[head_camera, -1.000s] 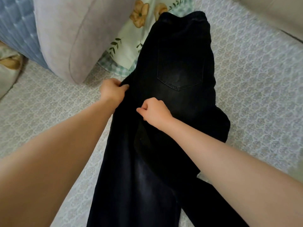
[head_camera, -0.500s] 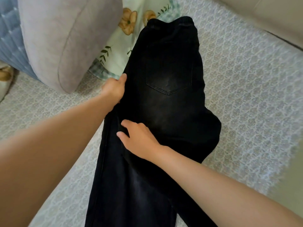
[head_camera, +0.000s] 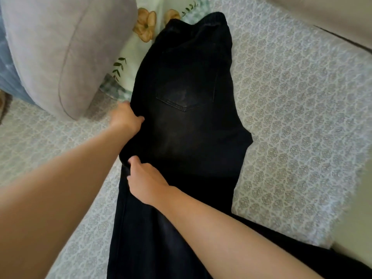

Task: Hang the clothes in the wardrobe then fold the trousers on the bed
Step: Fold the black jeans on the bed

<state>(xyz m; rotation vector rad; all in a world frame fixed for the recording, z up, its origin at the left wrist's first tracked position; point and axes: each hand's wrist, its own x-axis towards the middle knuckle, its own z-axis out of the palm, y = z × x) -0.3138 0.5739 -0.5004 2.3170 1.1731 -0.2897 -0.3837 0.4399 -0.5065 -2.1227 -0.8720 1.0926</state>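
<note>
Black trousers (head_camera: 193, 121) lie lengthwise on the bed (head_camera: 291, 117), folded in half with one back pocket facing up and the waistband at the far end. My left hand (head_camera: 125, 117) grips the trousers' left edge beside the pocket, thumb on top of the cloth. Lower on the same edge, my right hand (head_camera: 145, 180) pinches the fabric, its fingers curled around a fold. The legs run toward me and out of the bottom of the view.
A grey cushion (head_camera: 64, 51) stands at the far left, close to the trousers. A floral pillow (head_camera: 141, 31) lies under the waistband's left side. A blue quilted item (head_camera: 8, 77) sits behind the cushion. The patterned bedcover extends to the right.
My right hand slid left from the seat area to the left edge and now pinches it. My left hand keeps its grip on the edge. The seat bulge on the right looks flatter.
</note>
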